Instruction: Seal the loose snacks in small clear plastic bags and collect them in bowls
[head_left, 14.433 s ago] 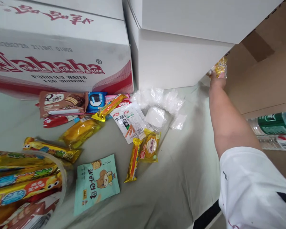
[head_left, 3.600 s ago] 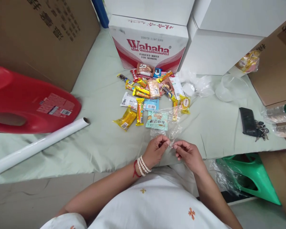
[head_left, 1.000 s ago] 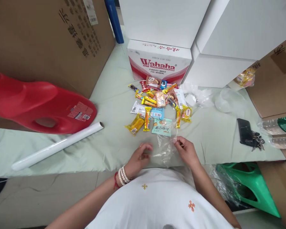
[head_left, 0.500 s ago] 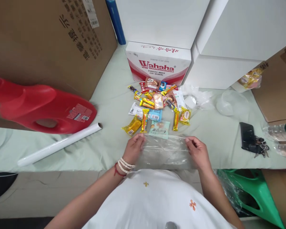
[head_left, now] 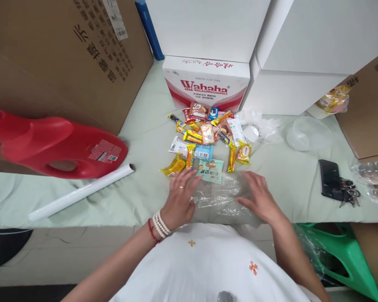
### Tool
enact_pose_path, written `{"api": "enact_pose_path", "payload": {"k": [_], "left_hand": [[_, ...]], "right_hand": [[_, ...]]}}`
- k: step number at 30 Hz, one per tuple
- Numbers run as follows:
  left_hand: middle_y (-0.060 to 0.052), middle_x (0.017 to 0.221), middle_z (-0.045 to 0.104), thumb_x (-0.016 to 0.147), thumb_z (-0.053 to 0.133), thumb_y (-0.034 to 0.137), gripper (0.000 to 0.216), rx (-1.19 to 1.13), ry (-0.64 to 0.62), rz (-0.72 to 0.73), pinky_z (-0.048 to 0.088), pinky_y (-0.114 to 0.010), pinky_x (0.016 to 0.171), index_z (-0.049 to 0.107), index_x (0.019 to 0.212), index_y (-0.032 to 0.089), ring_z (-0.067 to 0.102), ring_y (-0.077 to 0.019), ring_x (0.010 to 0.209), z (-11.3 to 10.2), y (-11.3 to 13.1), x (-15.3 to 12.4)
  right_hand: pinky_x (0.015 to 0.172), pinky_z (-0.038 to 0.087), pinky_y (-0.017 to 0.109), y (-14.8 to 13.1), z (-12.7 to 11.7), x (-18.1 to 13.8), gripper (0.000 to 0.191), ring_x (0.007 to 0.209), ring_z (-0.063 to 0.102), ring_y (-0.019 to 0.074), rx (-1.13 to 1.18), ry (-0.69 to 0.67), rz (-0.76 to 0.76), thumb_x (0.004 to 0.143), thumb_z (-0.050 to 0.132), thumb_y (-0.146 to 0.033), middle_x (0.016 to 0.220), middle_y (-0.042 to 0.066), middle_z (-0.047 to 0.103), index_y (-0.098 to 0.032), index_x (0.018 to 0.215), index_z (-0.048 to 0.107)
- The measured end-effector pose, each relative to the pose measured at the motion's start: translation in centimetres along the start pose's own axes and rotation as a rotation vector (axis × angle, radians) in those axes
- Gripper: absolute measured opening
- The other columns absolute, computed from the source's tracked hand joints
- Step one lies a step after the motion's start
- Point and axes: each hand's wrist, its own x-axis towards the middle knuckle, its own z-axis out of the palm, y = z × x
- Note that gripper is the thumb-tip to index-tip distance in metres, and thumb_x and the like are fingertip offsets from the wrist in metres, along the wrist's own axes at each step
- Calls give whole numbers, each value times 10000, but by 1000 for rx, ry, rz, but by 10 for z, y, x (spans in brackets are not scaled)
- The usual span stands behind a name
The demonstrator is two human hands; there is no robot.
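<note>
A clear plastic bag [head_left: 219,201] lies flat at the table's front edge, between my hands. My left hand [head_left: 181,195], with a ring and bead bracelets, rests over the bag's left side, fingers spread. At the bag's right side is my right hand [head_left: 258,195], its fingers apart and nothing gripped. Just beyond the bag lies a pale green snack packet [head_left: 210,171]. A yellow packet [head_left: 174,165] sits close to my left fingertips. Behind these, several wrapped snacks [head_left: 207,133] are heaped together, with a blue packet [head_left: 203,152] near the front.
A Wahaha carton [head_left: 208,84] stands behind the snacks, beside white boxes [head_left: 302,37]. On the left are a red jug [head_left: 78,126] and a white roll [head_left: 85,192]. To the right lie a plastic bowl [head_left: 305,134], a phone [head_left: 330,178] and keys [head_left: 349,193]. A green stool [head_left: 355,256] is below.
Both hands have let go of the bag's top edge and opened. The bag has settled flat on the table, and my left fingers now spread over its left side.
</note>
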Motion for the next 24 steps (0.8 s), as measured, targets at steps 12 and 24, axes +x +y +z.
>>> {"api": "enact_pose_path", "payload": {"k": [12,24], "left_hand": [[-77,965,708,955,594,336,208,-414,-6,-172,476,-466,989,694,827,206,616,-267,1090,43,-26,2],[-21,800,617,776,732,636,494,-1287,-42,-817,471,-250,610,536,724,186,619,-181,813,20,-31,25]], "right_hand": [[999,522,476,-11,32,15,161,1129,619,270,343,47,-55,994,593,-350,1079,82,713,-242,948,704],[453,424,222,46,-6,-4,503,542,571,123,908,253,681,701,825,-620,718,-36,573,-217,857,566]]}}
